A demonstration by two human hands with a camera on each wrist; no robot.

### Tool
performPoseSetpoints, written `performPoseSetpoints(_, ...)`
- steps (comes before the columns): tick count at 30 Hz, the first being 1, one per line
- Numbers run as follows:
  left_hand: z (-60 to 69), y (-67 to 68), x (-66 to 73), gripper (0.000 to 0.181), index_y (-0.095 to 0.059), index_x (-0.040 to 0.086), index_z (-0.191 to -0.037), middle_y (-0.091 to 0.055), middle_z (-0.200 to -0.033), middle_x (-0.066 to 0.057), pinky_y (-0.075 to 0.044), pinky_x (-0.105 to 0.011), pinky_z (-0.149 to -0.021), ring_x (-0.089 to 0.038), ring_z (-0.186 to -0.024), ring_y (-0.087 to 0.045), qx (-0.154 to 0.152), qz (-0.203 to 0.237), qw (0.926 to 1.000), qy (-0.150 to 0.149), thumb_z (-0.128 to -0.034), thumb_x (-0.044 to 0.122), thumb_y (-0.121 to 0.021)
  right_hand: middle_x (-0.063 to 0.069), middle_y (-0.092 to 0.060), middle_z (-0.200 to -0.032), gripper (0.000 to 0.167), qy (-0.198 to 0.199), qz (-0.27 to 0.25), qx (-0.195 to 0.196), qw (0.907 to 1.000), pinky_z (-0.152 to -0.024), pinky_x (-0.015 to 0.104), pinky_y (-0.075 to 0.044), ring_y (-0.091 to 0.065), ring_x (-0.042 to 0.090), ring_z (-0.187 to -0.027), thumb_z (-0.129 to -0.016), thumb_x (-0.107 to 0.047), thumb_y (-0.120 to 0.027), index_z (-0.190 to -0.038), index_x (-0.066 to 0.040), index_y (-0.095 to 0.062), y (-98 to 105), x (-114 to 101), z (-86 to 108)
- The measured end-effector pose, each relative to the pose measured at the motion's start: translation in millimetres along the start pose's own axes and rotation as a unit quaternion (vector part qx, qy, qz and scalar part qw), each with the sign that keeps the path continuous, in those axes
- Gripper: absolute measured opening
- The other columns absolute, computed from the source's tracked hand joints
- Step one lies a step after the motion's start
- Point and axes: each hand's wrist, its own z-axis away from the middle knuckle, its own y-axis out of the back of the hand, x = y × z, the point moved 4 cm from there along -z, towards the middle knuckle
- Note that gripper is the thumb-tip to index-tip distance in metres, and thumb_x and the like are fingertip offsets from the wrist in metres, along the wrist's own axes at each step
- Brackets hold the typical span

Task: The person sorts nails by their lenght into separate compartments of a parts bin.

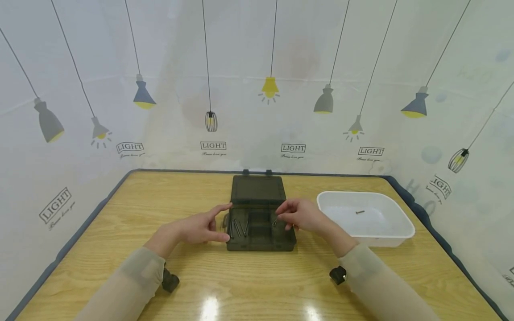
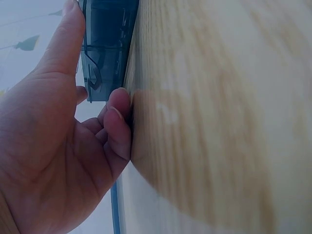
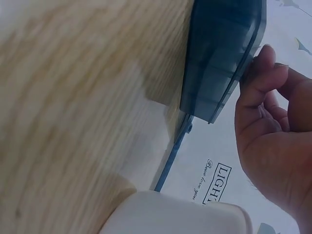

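A dark see-through compartment box [image 1: 261,244] lies on the table with its lid [image 1: 258,188] folded back. Several long screws [image 1: 237,228] lie in its left compartment. My left hand [image 1: 192,227] is at the box's left side, thumb and forefinger spread along the edge; in the left wrist view, its other fingers bend near the tabletop. Over the right compartment, my right hand [image 1: 301,215] has its fingers bent and its thumb close to the forefinger. A small screw [image 1: 275,223] shows just below those fingertips; whether they pinch it is unclear. The right wrist view shows no screw.
To the right of the box stands a white plastic basin [image 1: 349,229] with a single screw [image 1: 360,212] inside. The wooden table [image 1: 192,276] meets a wall covering [image 1: 249,125] printed with lamps at the back and sides.
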Motion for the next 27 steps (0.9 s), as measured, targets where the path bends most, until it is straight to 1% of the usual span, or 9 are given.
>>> performPoseSetpoints(4, 0.1, -0.7, 0.6, 0.106, -0.011, 0.031, -0.178, -0.066, -0.091, -0.006, -0.053, -0.037, -0.074, -0.019, -0.075, -0.062, 0.000, -0.001, 1.0000, -0.001, -0.1003, 0.055, -0.078, 0.019, -0.079, -0.104, 0.025, -0.005, -0.010, 0.002, 0.9999, -0.065, 0.037, -0.056, -0.070, 0.014, -0.070, -0.107, -0.015, -0.071, -0.126, 0.001, -0.074, 2.2, 0.6, 3.6)
performPoseSetpoints(7, 0.5, -1.2, 0.8, 0.106, -0.011, 0.032, -0.178, -0.066, -0.091, -0.006, -0.053, -0.037, -0.074, -0.019, -0.076, -0.062, 0.001, 0.000, 1.0000, 0.001, -0.0999, 0.055, -0.078, 0.021, -0.079, -0.106, 0.027, -0.009, -0.023, 0.002, 0.9997, -0.065, 0.036, -0.056, -0.071, 0.021, -0.074, -0.107, -0.017, -0.071, -0.128, 0.001, -0.073, 7.1, 2.5, 7.6)
performPoseSetpoints(11, 1.5, -1.4, 1.0, 0.106, -0.011, 0.030, -0.179, -0.066, -0.091, -0.006, -0.053, -0.037, -0.073, -0.019, -0.075, -0.061, 0.000, -0.002, 1.0000, 0.000, -0.1004, 0.056, -0.078, 0.022, -0.078, -0.106, 0.031, -0.009, -0.029, 0.008, 0.9995, -0.065, 0.035, -0.056, -0.073, 0.032, -0.081, -0.108, -0.019, -0.073, -0.130, 0.001, -0.071, 19.2, 7.6, 13.2)
performPoseSetpoints(13, 2.0, -1.4, 1.2, 0.106, -0.011, 0.030, -0.179, -0.065, -0.090, -0.007, -0.052, -0.037, -0.073, -0.019, -0.075, -0.061, 0.000, -0.002, 1.0000, -0.001, -0.1004, 0.056, -0.078, 0.021, -0.077, -0.105, 0.032, -0.007, -0.030, 0.015, 0.9994, -0.065, 0.036, -0.057, -0.073, 0.034, -0.084, -0.108, -0.021, -0.073, -0.131, 0.001, -0.071, 28.1, 10.2, 16.9)
performPoseSetpoints(17, 1.8, -1.4, 0.9, 0.105, -0.011, 0.031, -0.179, -0.065, -0.091, -0.007, -0.053, -0.036, -0.074, -0.019, -0.075, -0.061, -0.001, -0.001, 1.0000, 0.000, -0.1006, 0.055, -0.078, 0.015, -0.077, -0.104, 0.032, -0.005, -0.027, 0.035, 0.9990, -0.065, 0.035, -0.058, -0.072, 0.030, -0.084, -0.109, -0.024, -0.071, -0.132, -0.001, -0.072, 49.9, 14.6, 27.5)
performPoseSetpoints(19, 1.8, -1.4, 0.9, 0.105, -0.011, 0.031, -0.179, -0.065, -0.091, -0.007, -0.052, -0.036, -0.074, -0.019, -0.075, -0.061, -0.002, 0.000, 1.0000, 0.001, -0.1007, 0.055, -0.078, 0.012, -0.077, -0.108, 0.033, -0.007, -0.024, 0.045, 0.9987, -0.066, 0.033, -0.058, -0.072, 0.026, -0.084, -0.110, -0.027, -0.071, -0.133, -0.002, -0.071, 61.6, 17.8, 34.2)
performPoseSetpoints(21, 1.7, -1.0, 1.2, 0.105, -0.010, 0.030, -0.179, -0.065, -0.091, -0.006, -0.053, -0.036, -0.073, -0.018, -0.075, -0.061, -0.002, 0.000, 1.0000, 0.000, -0.1010, 0.055, -0.077, 0.013, -0.077, -0.115, 0.035, -0.011, -0.018, 0.055, 0.9983, -0.067, 0.032, -0.058, -0.071, 0.024, -0.084, -0.110, -0.029, -0.070, -0.134, -0.003, -0.071, 73.8, 23.3, 40.5)
performPoseSetpoints(24, 1.4, -0.6, 1.5, 0.106, -0.010, 0.030, -0.179, -0.065, -0.091, -0.006, -0.052, -0.036, -0.073, -0.018, -0.075, -0.061, 0.000, -0.001, 1.0000, -0.001, -0.1008, 0.055, -0.077, 0.016, -0.075, -0.124, 0.039, -0.027, -0.007, 0.067, 0.9974, -0.070, 0.031, -0.058, -0.070, 0.021, -0.087, -0.110, -0.034, -0.071, -0.137, -0.005, -0.070, 92.6, 36.4, 48.5)
performPoseSetpoints(27, 0.5, -0.6, 0.5, 0.106, -0.010, 0.031, -0.178, -0.066, -0.091, -0.007, -0.052, -0.037, -0.073, -0.019, -0.076, -0.062, 0.003, -0.002, 1.0000, 0.000, -0.1006, 0.055, -0.078, 0.017, -0.074, -0.128, 0.042, -0.043, 0.001, 0.073, 0.9964, -0.071, 0.032, -0.057, -0.068, 0.020, -0.090, -0.109, -0.036, -0.071, -0.139, -0.006, -0.069, 110.9, 54.4, 53.9)
